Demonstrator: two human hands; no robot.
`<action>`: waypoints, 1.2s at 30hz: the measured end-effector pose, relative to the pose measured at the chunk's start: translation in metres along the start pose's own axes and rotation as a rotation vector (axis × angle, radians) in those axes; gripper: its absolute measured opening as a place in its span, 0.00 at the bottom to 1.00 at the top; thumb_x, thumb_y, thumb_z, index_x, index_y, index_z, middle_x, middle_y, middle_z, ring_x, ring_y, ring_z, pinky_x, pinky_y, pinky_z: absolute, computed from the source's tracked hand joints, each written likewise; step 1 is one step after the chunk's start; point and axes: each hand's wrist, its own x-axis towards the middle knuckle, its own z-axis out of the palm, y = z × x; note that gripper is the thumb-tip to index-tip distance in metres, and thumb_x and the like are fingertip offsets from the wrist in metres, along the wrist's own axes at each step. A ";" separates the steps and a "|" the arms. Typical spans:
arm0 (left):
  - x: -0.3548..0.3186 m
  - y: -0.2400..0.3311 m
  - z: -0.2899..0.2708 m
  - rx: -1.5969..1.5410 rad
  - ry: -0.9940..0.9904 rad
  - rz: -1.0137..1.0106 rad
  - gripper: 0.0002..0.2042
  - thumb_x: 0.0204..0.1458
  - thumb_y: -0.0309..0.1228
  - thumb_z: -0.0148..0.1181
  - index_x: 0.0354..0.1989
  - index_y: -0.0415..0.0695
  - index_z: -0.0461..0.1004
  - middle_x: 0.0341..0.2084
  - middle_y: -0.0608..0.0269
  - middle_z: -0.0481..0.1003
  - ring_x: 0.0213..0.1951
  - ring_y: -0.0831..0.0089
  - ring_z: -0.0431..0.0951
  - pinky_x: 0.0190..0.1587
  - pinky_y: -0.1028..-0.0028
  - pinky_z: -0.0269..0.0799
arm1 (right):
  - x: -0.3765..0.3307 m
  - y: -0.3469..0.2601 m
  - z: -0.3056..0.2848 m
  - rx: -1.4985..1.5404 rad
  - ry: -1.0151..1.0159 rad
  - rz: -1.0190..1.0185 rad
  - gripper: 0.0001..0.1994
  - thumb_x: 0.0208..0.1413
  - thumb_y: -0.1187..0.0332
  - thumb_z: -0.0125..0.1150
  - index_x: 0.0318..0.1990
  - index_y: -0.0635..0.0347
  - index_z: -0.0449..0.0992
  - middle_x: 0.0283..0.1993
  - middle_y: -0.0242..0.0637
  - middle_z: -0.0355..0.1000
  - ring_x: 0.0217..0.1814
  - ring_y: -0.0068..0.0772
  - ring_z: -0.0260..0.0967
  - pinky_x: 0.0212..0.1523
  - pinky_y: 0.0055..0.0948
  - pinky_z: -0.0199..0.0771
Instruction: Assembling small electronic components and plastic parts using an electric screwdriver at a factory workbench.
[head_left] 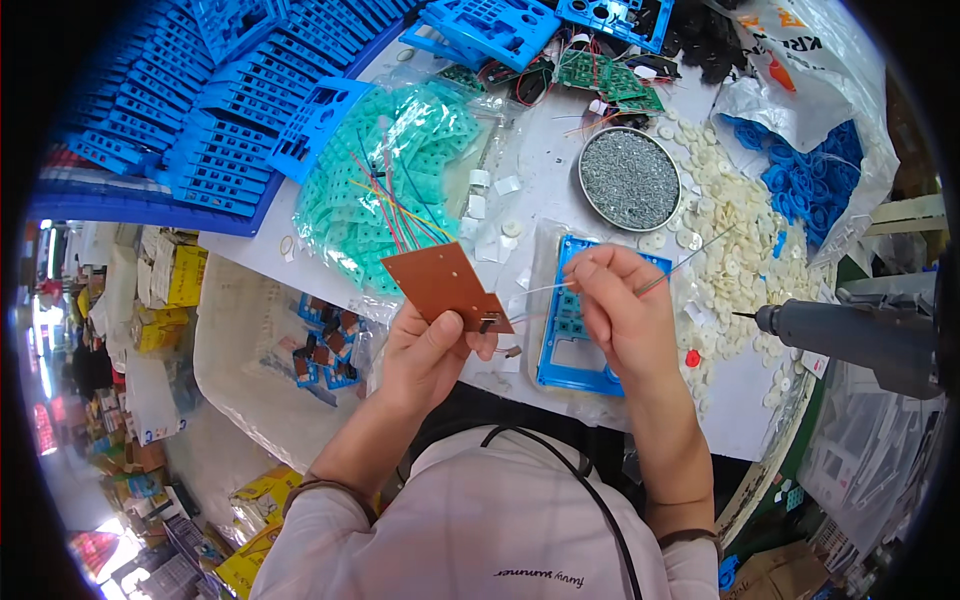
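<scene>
The left hand (425,355) pinches a brown circuit board (445,287) with coloured wires; the right hand (618,305) holds thin wires above a blue plastic frame (565,355).

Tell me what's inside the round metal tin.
The round metal tin is filled nearly to its rim with small grey metal pieces, probably screws. Its bottom and anything buried beneath them are covered.

Assembly workshop (small electronics): stacked blue plastic frames (215,130), circuit boards (610,80), screws (630,178).

Thin wire (600,272) ends hidden inside right hand (618,310); screwdriver (850,335) body cut by rim.
</scene>
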 end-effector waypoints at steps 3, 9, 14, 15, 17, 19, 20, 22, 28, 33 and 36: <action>0.003 -0.006 0.000 0.037 -0.014 0.101 0.17 0.65 0.40 0.60 0.52 0.38 0.74 0.33 0.54 0.75 0.29 0.70 0.72 0.32 0.68 0.69 | -0.002 0.004 0.002 -0.104 -0.015 0.062 0.09 0.64 0.67 0.63 0.40 0.64 0.80 0.21 0.27 0.73 0.13 0.10 0.57 0.15 0.17 0.50; 0.004 0.012 -0.001 0.130 -0.277 -0.011 0.21 0.65 0.40 0.60 0.57 0.34 0.71 0.44 0.45 0.78 0.35 0.68 0.79 0.32 0.72 0.75 | 0.002 0.011 0.008 -0.229 -0.150 0.146 0.10 0.64 0.65 0.64 0.41 0.64 0.80 0.17 0.26 0.71 0.13 0.13 0.59 0.16 0.20 0.54; 0.005 0.022 0.003 0.328 -0.215 0.120 0.19 0.67 0.37 0.57 0.55 0.32 0.71 0.44 0.40 0.79 0.31 0.64 0.81 0.29 0.70 0.77 | -0.012 0.004 0.012 -0.129 -0.141 0.155 0.10 0.67 0.66 0.59 0.44 0.63 0.79 0.16 0.27 0.67 0.13 0.14 0.59 0.16 0.19 0.54; 0.006 0.026 0.009 0.353 -0.162 0.166 0.18 0.68 0.35 0.55 0.57 0.32 0.71 0.43 0.44 0.80 0.31 0.68 0.81 0.30 0.71 0.77 | -0.021 0.002 0.006 -0.045 -0.117 0.143 0.10 0.68 0.66 0.57 0.45 0.63 0.79 0.16 0.27 0.67 0.13 0.15 0.58 0.17 0.19 0.54; 0.004 0.031 0.009 0.397 -0.075 0.166 0.17 0.69 0.32 0.52 0.58 0.31 0.70 0.41 0.48 0.81 0.30 0.72 0.80 0.31 0.73 0.77 | -0.049 0.001 -0.010 0.022 -0.040 0.026 0.11 0.69 0.68 0.53 0.48 0.66 0.77 0.16 0.30 0.67 0.13 0.16 0.59 0.16 0.19 0.56; -0.002 0.036 0.002 0.429 -0.015 0.074 0.15 0.70 0.30 0.49 0.58 0.31 0.70 0.41 0.49 0.81 0.29 0.73 0.79 0.31 0.74 0.76 | -0.089 0.009 -0.038 -0.014 -0.043 -0.041 0.12 0.70 0.69 0.52 0.49 0.70 0.76 0.17 0.34 0.70 0.14 0.19 0.62 0.16 0.19 0.60; -0.004 0.035 0.000 0.419 -0.022 0.060 0.14 0.70 0.28 0.49 0.58 0.32 0.70 0.39 0.49 0.81 0.29 0.75 0.79 0.31 0.76 0.76 | -0.108 0.019 -0.054 0.057 -0.067 -0.041 0.12 0.70 0.69 0.52 0.48 0.71 0.76 0.19 0.36 0.72 0.14 0.20 0.64 0.17 0.19 0.61; -0.011 0.035 0.005 0.454 -0.008 -0.035 0.13 0.69 0.27 0.50 0.57 0.33 0.71 0.38 0.52 0.82 0.28 0.76 0.78 0.31 0.76 0.75 | -0.146 0.033 -0.089 0.031 -0.056 0.135 0.13 0.69 0.66 0.54 0.46 0.71 0.77 0.21 0.42 0.76 0.14 0.23 0.65 0.17 0.19 0.63; -0.021 0.020 0.017 0.640 -0.312 -0.489 0.11 0.66 0.26 0.55 0.54 0.37 0.74 0.33 0.63 0.82 0.28 0.82 0.77 0.32 0.80 0.74 | -0.225 0.017 -0.144 -0.593 -0.009 0.326 0.26 0.50 0.73 0.73 0.59 0.65 0.77 0.41 0.37 0.82 0.28 0.19 0.70 0.30 0.20 0.70; -0.019 -0.001 0.046 0.676 -0.586 -0.450 0.09 0.64 0.26 0.58 0.50 0.39 0.75 0.29 0.63 0.82 0.29 0.75 0.81 0.35 0.75 0.74 | -0.185 -0.023 -0.098 -1.085 -0.084 -0.169 0.29 0.47 0.62 0.77 0.58 0.64 0.78 0.43 0.38 0.80 0.37 0.32 0.74 0.40 0.32 0.72; -0.018 -0.016 0.049 0.693 -0.769 -0.394 0.10 0.63 0.28 0.59 0.50 0.38 0.75 0.29 0.61 0.81 0.32 0.70 0.82 0.38 0.72 0.75 | -0.139 0.009 -0.064 -0.829 -0.137 -0.356 0.27 0.51 0.62 0.76 0.57 0.64 0.78 0.41 0.37 0.79 0.42 0.38 0.76 0.46 0.37 0.73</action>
